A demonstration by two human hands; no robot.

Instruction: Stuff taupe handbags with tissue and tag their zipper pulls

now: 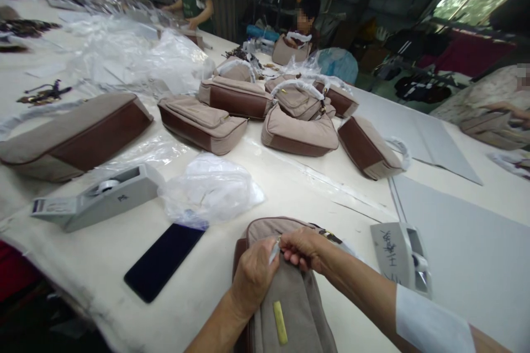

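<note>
A taupe handbag [296, 292] with brown trim lies on the white table right in front of me, a gold bar-shaped plate [280, 322] on its face. Both my hands meet over its upper part. My left hand [254, 273] is closed, with a small white strip [274, 252] pinched between thumb and fingers. Close against it, my right hand [302, 248] pinches at a small gold-coloured zipper pull [279, 239], mostly covered by the fingertips. Dark and gold hardware [329, 234] shows behind my right wrist.
A dark phone [164, 262] and a grey tape dispenser [101, 197] lie left, near crumpled clear plastic [211, 187]. Another tape dispenser [401, 256] stands right, beside grey board [467, 248]. Several similar bags [300, 129] lie farther back. Other people work around the table.
</note>
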